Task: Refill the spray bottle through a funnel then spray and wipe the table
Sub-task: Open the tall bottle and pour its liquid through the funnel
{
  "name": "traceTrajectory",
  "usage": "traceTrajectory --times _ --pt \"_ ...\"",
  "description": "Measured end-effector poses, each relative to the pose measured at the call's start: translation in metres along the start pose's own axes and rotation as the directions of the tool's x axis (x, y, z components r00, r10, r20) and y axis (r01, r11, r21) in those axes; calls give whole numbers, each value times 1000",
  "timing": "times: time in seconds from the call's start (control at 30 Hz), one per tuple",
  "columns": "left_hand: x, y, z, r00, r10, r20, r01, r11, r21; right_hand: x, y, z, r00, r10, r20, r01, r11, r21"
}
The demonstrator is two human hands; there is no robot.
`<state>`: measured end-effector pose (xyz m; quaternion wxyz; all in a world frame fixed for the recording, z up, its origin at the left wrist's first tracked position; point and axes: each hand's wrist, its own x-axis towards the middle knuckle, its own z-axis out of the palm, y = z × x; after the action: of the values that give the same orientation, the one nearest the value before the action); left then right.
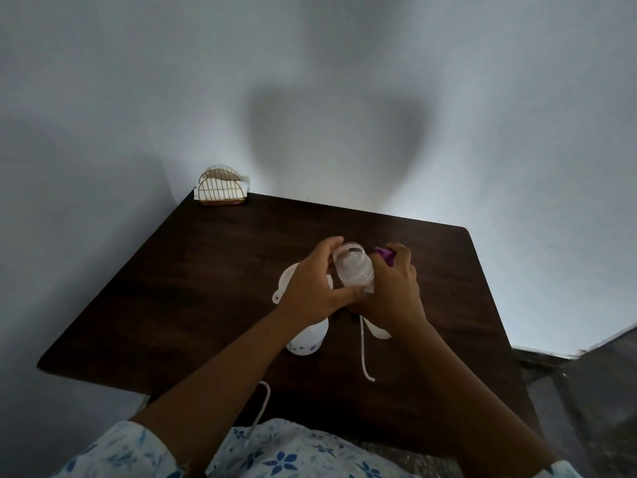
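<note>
A clear spray bottle (354, 267) with its neck uncovered is held above the dark wooden table (206, 270). My left hand (310, 288) wraps its left side and base. My right hand (393, 291) holds the purple spray head (385, 254), taken off the bottle, with its white dip tube (364, 353) trailing down over the table. A white funnel (287, 281) lies on the table behind my left hand, partly hidden. A white container (306, 339) stands under my left wrist.
A gold wire napkin holder (220, 188) with white napkins stands at the table's far left corner against the wall. Another white piece (379, 331) shows below my right hand. A white cord (260, 405) hangs at the table's near edge. Floor lies to the right.
</note>
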<state>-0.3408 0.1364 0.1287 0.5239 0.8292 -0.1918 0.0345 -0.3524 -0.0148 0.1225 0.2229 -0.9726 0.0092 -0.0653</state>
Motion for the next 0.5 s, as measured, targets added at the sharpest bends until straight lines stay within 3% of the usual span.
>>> traceTrajectory --times 0.2,0.33,0.43,0.5 --pt "4 8 8 997 -36 -62 30 996 -88 -3 6 3 994 -82 68 72 987 142" --pt "0 5 8 997 -62 -53 56 992 -111 -7 35 -4 977 -133 167 33 866 499" --pt "-4 2 9 995 -81 -58 73 988 -137 -11 68 14 992 90 92 -129 700 702" --pt "-5 2 10 995 -84 -55 75 985 -157 -17 88 37 963 243 115 -259 729 634"
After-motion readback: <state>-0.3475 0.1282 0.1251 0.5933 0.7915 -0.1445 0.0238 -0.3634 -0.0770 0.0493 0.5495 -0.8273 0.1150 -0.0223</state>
